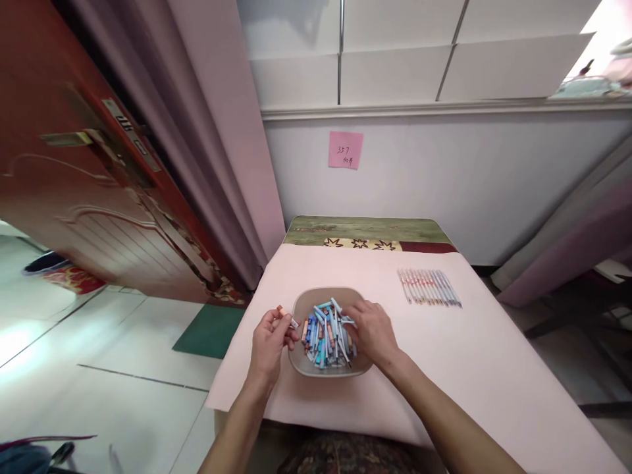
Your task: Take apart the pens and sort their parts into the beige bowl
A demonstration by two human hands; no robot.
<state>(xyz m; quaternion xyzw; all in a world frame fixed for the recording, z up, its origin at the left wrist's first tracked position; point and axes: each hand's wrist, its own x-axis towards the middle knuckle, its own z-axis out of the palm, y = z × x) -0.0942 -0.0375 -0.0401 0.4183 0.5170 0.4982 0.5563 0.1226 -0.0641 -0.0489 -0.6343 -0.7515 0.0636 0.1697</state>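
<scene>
My left hand pinches a short orange-and-white pen piece at the left rim of a beige plastic bin. Inside the bin lies a heap of pen parts, mostly light blue and blue, with some orange and white among them. Over the bin's right side, my right hand reaches in with curled fingers. A pale blue piece shows at its fingertips; whether it is gripped or only touched is partly hidden.
On the right of the pale-covered table lies a neat row of several slim pens. A patterned green strip shows along the back edge. Behind stands a wall with a pink note; a red-brown door is at left.
</scene>
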